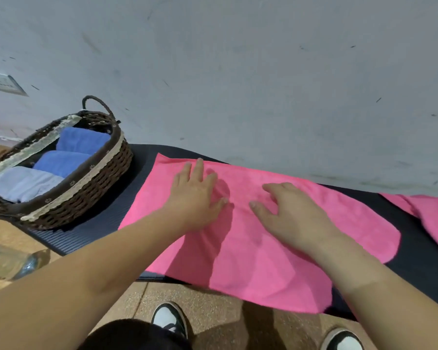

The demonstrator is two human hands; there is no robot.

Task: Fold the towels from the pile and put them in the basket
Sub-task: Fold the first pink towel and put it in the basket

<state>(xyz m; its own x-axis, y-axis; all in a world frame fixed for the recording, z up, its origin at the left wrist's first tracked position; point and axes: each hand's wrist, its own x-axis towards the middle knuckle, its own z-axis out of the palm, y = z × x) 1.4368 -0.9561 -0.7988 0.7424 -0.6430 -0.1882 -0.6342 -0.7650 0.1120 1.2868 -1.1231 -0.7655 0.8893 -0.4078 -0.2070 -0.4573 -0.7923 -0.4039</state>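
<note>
A pink towel (250, 248) lies spread flat on a dark mat (96, 223) in the middle of the view. My left hand (195, 195) rests palm down on its upper middle, fingers spread. My right hand (288, 213) presses flat beside it, a little to the right. Neither hand grips the cloth. At the left stands a brown wicker basket (86, 198) with a lace-trimmed liner; inside lie two folded blue towels (84, 140) (61, 162) and a pale blue one (23, 183). More pink towel (430, 213) lies at the right edge.
A grey wall (238, 72) rises right behind the mat. A clear plastic bottle (10, 263) lies on the tan floor at the left. My two black-and-white shoes (170, 319) (344, 339) stand on the floor just below the mat's near edge.
</note>
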